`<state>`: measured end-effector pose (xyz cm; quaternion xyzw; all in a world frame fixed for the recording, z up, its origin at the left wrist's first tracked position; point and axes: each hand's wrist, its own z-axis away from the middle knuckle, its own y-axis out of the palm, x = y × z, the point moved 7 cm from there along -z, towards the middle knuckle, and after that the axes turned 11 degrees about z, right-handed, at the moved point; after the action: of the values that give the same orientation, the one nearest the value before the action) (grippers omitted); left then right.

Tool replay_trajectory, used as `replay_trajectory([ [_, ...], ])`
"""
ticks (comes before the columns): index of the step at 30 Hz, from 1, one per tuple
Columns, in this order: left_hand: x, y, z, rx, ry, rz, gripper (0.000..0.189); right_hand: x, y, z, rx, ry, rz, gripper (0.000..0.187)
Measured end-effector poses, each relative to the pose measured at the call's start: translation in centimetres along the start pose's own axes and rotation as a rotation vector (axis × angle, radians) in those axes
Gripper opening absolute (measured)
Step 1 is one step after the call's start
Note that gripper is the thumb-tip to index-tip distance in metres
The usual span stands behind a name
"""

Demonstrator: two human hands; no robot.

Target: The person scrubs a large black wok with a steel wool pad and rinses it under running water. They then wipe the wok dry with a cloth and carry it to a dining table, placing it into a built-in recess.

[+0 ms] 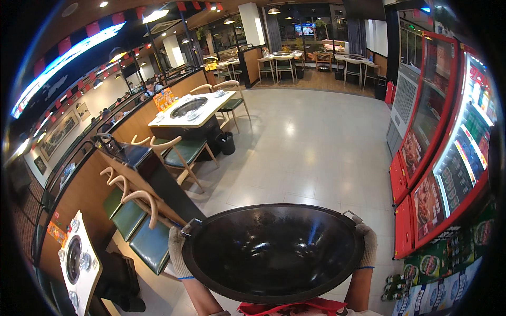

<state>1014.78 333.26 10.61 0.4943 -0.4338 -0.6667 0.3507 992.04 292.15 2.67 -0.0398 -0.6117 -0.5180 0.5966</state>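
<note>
A large black wok [272, 252] is held in front of my body, its shiny bowl facing up with nothing in it. At its left rim, my left hand [178, 249] in a knitted work glove grips the metal loop handle [192, 226]. On the opposite side, my right hand [367, 245], gloved the same way, has hold of the other loop handle [352, 215]. Most of the fingers are hidden behind the rim. Below the wok, a strip of red cloth [292, 306] shows at my waist.
To the left stand a hot-pot table [233, 96], wooden chairs [185, 152] and a low partition [152, 173]. Red-framed drink coolers [419, 158] line the right side, with stacked drink cartons [431, 264] and green bottles [393, 287] nearby. Pale floor [308, 130] stretches ahead. People sit beyond the partition.
</note>
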Motion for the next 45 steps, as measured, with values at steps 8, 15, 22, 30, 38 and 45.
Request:
replay_trajectory([
  [8, 7.8, 3.5, -19.3, 0.127, 0.023, -0.157, 0.044, 2.4, 5.5, -18.8, -0.025, 0.015, 0.038, 0.045],
  [15, 15.9, 7.0, -40.1, 0.083, -0.136, -0.152, 0.048, 7.5, 7.6, -32.7, -0.083, -0.094, -0.099, 0.047],
  [22, 25.5, 13.9, -53.1, 0.085, -0.181, -0.132, 0.050, 11.6, 9.9, -48.7, -0.066, -0.150, -0.113, 0.043],
  [30, 29.6, 16.6, -68.0, -0.132, 0.201, -0.261, 0.049, 13.0, 15.3, -74.3, 0.073, 0.027, -0.109, 0.032],
  [38, 32.8, 16.7, -86.0, -0.095, 0.175, -0.259, 0.049, 11.9, 20.6, -94.4, -0.008, 0.100, -0.022, 0.044],
  [45, 40.8, 21.6, -105.7, -0.021, -0.040, -0.055, 0.050, 13.6, 27.3, -111.5, 0.004, 0.046, 0.009, 0.039],
])
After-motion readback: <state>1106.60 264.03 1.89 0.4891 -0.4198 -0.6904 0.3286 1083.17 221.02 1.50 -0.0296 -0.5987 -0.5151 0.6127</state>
